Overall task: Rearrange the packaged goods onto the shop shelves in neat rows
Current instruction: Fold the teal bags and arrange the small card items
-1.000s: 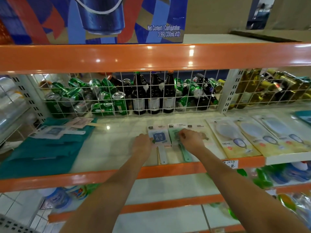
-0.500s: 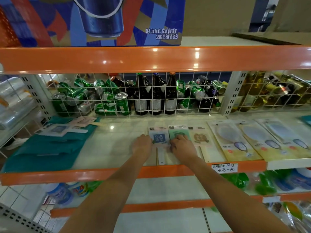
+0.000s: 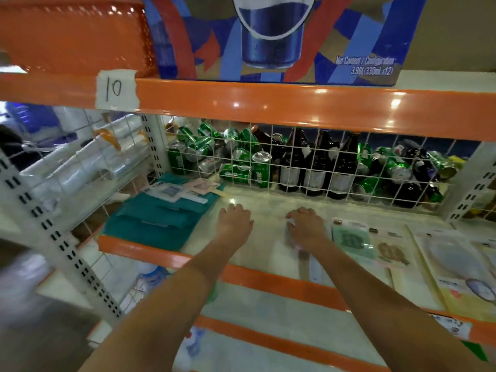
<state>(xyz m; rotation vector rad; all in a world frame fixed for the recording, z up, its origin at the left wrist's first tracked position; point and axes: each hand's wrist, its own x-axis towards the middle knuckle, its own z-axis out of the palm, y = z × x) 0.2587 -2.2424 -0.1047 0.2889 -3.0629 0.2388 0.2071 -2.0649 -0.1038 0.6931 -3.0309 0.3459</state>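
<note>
Both hands reach onto the middle shelf (image 3: 257, 210), palms down, well apart. Left hand (image 3: 234, 221) lies flat on bare shelf w/ fingers spread, holding nothing. Right hand (image 3: 307, 226) presses flat on a blurred packet (image 3: 292, 238) whose handle end sticks out toward the near edge; can't tell if fingers grip it or just rest on top.

Just right of that hand: a green packet (image 3: 351, 241), then a tan packet (image 3: 393, 253), side by side in a row. Further right, bigger yellow-edged packs (image 3: 461, 267) lie flat, reaching the shelf's near edge.

Left end of shelf: a teal cloth pile (image 3: 158, 221) w/ a few loose packets (image 3: 177, 193) lying crooked on its far part.

At the far side, behind a white wire grid (image 3: 295, 167), green cans (image 3: 241, 167) lie jumbled and dark bottles (image 3: 316, 167) stand upright. Shelf above carries a blue drinks carton (image 3: 281, 36) and an orange basket (image 3: 77, 36); a tape label (image 3: 116, 88) marked "10" sits on its orange front rail.
</note>
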